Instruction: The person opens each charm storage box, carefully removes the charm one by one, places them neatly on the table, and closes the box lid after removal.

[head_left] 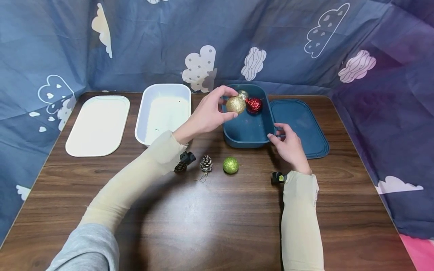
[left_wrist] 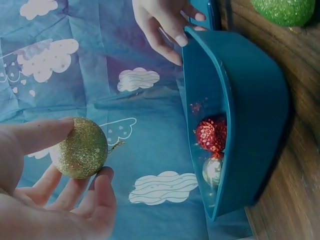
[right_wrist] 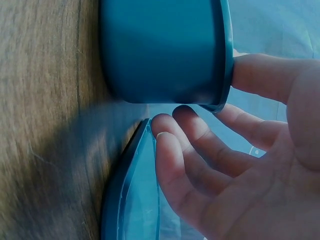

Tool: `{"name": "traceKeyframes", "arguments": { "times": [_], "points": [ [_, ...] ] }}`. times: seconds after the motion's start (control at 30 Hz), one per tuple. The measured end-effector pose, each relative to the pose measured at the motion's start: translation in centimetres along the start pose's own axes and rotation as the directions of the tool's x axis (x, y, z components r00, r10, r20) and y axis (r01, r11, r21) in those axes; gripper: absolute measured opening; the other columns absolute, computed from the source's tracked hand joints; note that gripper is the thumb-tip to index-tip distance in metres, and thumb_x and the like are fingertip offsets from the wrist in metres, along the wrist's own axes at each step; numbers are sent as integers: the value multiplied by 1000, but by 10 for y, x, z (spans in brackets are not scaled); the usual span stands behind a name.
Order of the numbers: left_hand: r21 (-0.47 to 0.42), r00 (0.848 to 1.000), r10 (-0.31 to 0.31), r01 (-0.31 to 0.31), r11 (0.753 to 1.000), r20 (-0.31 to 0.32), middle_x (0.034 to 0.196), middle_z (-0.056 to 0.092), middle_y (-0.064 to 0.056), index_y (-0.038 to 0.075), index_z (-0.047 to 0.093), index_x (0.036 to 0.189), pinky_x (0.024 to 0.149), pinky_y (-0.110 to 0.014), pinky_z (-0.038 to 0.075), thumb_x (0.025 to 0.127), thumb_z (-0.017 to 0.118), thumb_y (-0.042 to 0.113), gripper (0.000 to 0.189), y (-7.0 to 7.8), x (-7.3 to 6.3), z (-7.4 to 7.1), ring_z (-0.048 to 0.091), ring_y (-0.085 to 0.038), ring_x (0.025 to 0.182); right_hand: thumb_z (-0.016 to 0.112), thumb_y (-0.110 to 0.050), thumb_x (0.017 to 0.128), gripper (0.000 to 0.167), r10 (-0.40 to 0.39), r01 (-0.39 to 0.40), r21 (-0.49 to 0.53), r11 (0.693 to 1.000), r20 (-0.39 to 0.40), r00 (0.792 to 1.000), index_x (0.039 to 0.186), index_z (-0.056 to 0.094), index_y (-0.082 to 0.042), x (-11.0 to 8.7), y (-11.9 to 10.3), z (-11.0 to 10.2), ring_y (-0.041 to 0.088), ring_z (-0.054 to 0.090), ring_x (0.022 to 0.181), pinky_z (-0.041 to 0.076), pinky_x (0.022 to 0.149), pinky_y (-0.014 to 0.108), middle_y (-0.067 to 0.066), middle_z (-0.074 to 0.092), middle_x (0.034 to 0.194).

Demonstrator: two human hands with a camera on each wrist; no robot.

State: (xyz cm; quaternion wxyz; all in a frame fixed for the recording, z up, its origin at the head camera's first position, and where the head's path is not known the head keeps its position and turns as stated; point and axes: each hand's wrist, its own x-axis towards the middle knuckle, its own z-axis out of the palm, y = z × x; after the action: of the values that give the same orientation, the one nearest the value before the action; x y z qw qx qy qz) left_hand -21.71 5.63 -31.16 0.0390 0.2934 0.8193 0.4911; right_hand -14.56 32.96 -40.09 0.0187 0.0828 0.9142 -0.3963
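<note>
My left hand (head_left: 211,111) holds a glittery gold Christmas bauble (head_left: 235,105) between thumb and fingers, above the left part of a blue plastic container (head_left: 246,145). In the left wrist view the gold bauble (left_wrist: 82,148) shows its small hanging loop. Inside the container lie a red bauble (head_left: 254,105) and a pale silvery-gold bauble (head_left: 242,94). At the container's front right corner, my right hand (head_left: 291,146) grips the rim, its thumb (right_wrist: 267,75) on the edge and other fingers around the side. A green glitter bauble (head_left: 231,165) rests on the table in front.
A white container (head_left: 139,130) stands left of the blue one, with a white lid (head_left: 98,126) farther left. The blue lid (head_left: 295,109) lies at the right. A frosted pine cone (head_left: 206,163) and a darker pine cone (head_left: 180,167) lie near my left wrist. Cloth hangs behind.
</note>
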Motion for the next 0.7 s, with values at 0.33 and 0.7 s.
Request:
{"name": "traceKeyframes", "arguments": {
  "times": [0.33, 0.7],
  "points": [
    [-34, 1000, 15, -16, 999, -27, 128, 57, -3, 14, 54, 124, 85, -29, 53, 83, 75, 16, 45, 0, -14, 6, 63, -16, 104, 52, -43, 97, 61, 15, -15, 1, 1000, 10, 1000, 147, 35, -13, -1, -2, -1, 34, 48, 111, 45, 91, 50, 20, 48, 130],
    [13, 994, 93, -93, 996, -56, 121, 58, -4, 11, 56, 122, 83, -29, 53, 82, 76, 17, 45, -5, -30, 19, 63, -16, 106, 52, -41, 98, 59, 8, -8, 1, 1000, 9, 1000, 147, 35, -12, -1, -3, -1, 34, 48, 111, 45, 90, 49, 20, 48, 130]
  ]
}}
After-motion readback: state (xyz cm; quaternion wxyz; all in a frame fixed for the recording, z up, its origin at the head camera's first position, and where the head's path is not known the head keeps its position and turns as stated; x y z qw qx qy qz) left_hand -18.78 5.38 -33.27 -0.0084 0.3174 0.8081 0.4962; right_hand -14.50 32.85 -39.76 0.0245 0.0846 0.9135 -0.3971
